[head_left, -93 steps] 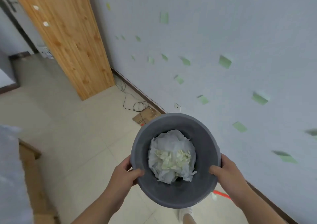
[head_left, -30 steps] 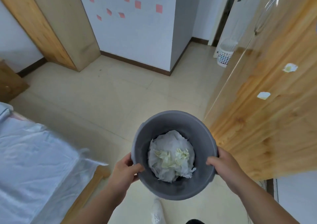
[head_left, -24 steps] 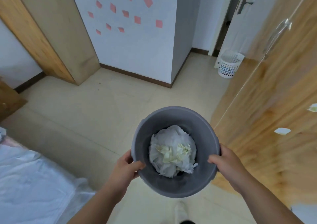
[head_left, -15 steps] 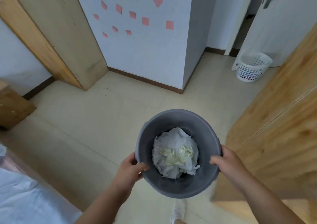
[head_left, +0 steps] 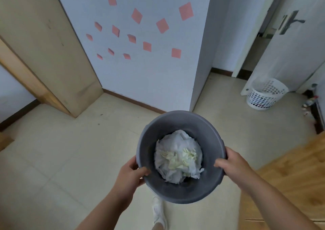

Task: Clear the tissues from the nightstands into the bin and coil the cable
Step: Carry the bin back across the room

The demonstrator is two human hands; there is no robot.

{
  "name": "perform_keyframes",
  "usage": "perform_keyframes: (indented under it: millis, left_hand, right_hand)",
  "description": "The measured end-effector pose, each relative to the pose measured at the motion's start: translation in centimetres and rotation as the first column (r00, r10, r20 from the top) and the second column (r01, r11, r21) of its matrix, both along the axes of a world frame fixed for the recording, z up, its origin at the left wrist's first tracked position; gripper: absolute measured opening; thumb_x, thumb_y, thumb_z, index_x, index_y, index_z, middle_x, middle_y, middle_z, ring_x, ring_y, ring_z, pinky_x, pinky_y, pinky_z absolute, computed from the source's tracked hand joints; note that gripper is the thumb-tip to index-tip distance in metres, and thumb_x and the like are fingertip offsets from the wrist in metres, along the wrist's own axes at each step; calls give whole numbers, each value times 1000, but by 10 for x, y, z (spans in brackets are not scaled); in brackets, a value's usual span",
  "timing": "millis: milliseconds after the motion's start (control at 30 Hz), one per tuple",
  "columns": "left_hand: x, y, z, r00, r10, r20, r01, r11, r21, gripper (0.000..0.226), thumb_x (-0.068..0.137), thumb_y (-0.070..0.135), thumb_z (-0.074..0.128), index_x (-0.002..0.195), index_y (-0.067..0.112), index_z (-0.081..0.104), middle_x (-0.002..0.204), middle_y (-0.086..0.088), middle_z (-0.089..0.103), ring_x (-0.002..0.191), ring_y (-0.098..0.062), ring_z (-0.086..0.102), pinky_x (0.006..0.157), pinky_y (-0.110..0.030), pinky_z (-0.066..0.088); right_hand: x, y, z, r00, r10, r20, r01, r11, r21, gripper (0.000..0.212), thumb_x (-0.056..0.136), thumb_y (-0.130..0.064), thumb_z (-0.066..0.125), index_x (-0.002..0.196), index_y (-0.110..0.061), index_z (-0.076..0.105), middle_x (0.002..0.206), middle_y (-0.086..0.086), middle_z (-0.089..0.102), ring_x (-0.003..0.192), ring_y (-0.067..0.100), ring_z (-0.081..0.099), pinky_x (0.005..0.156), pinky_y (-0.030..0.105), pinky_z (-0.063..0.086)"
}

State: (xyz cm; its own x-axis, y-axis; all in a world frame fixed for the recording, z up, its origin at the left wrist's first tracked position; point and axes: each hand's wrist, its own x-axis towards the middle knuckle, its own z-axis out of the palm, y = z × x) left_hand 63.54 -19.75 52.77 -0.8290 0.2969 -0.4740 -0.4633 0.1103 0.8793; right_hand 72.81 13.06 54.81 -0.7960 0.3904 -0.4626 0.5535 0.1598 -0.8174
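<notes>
I carry a round grey bin [head_left: 179,122] in front of me, above the tiled floor. Crumpled white and pale yellow tissues [head_left: 178,156] lie in its bottom. My left hand [head_left: 129,174] grips the bin's left rim, thumb hooked over the inside. My right hand [head_left: 232,162] grips the right rim the same way. No nightstand and no cable are in view.
A white wall corner with pink sticky notes [head_left: 158,53] stands straight ahead. A wooden panel [head_left: 47,50] leans at the left. A white perforated basket [head_left: 265,93] sits by a white door [head_left: 295,41] at the right. A wooden wardrobe [head_left: 290,177] flanks my right. My white shoe [head_left: 159,210] shows below.
The view has swung right while I walk with the bin: the bed at the left has left the frame, and the wall corner, door and white basket have come closer. Both hands hold the bin as before.
</notes>
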Motion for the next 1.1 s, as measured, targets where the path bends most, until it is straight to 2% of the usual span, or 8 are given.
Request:
perform_keyframes:
  millis: [167, 267, 400, 533, 667, 833, 967, 1100]
  left_hand:
    - [-123, 27, -18, 997, -50, 62, 51, 999, -3, 50, 65, 11, 71, 105, 39, 82, 111, 1, 83, 94, -18, 80, 72, -31, 66]
    - [-188, 47, -6, 996, -86, 36, 87, 996, -25, 49, 67, 11, 71, 105, 40, 82, 111, 1, 83, 94, -18, 80, 73, -32, 66]
    - [-277, 84, 3, 992, -124, 4, 124, 992, -38, 47, 67, 14, 70, 105, 39, 81, 111, 1, 82, 97, -19, 79, 75, -32, 66]
    - [-345, 122, -11, 994, -107, 32, 108, 993, -42, 48, 64, 17, 73, 104, 42, 81, 110, 3, 82, 99, -21, 79, 74, -31, 66]
    - [-403, 154, -47, 992, -69, 110, 77, 995, -68, 53, 62, 14, 73, 105, 43, 81, 114, 2, 82, 101, -21, 79, 77, -33, 66]
    - [-478, 186, -98, 977, 3, 214, 17, 996, -89, 50, 69, 9, 75, 104, 44, 82, 115, 4, 82, 98, -17, 80, 73, -29, 66]
    - [-524, 203, -135, 961, 59, 271, -32, 994, -104, 53, 68, 12, 76, 114, 39, 78, 117, 4, 82, 100, -17, 79, 72, -28, 66]
    - [-569, 208, -203, 945, 76, 319, -36, 991, -130, 47, 70, 11, 72, 105, 41, 81, 115, 3, 82, 100, -19, 80, 74, -29, 66]
  right_hand:
    - [-108, 21, -14, 996, -69, 64, 71, 997, -30, 35, 66, -17, 63, 89, -42, 73, 85, -2, 79, 76, 21, 76, 67, 44, 66]
    - [-160, 37, -4, 994, -102, 44, 103, 995, -9, 33, 68, -18, 64, 88, -42, 72, 84, -5, 78, 72, 15, 75, 63, 41, 65]
    - [-239, 66, 4, 992, -124, 16, 123, 992, 42, 35, 67, -21, 63, 90, -47, 69, 82, -15, 76, 68, 2, 69, 63, 32, 52]
    - [-312, 108, -11, 993, -107, 41, 105, 994, 38, 33, 73, -16, 64, 89, -44, 70, 82, -15, 76, 70, 5, 70, 61, 32, 52]
    - [-387, 148, -50, 994, -29, 109, 30, 999, -14, 34, 68, -23, 63, 90, -48, 69, 84, -16, 76, 72, 4, 71, 63, 30, 53]
    - [-490, 191, -95, 974, 85, 212, -76, 996, -49, 34, 65, -24, 63, 97, -33, 69, 84, -14, 76, 86, 19, 72, 68, 34, 54]
    - [-559, 211, -129, 961, 123, 247, -124, 992, -9, 30, 66, -24, 62, 94, -32, 67, 83, -9, 74, 81, 16, 70, 62, 31, 50]
    - [-609, 215, -197, 951, 128, 280, -133, 991, -2, 24, 71, -20, 62, 93, -31, 66, 81, -7, 72, 74, 15, 68, 60, 29, 48]
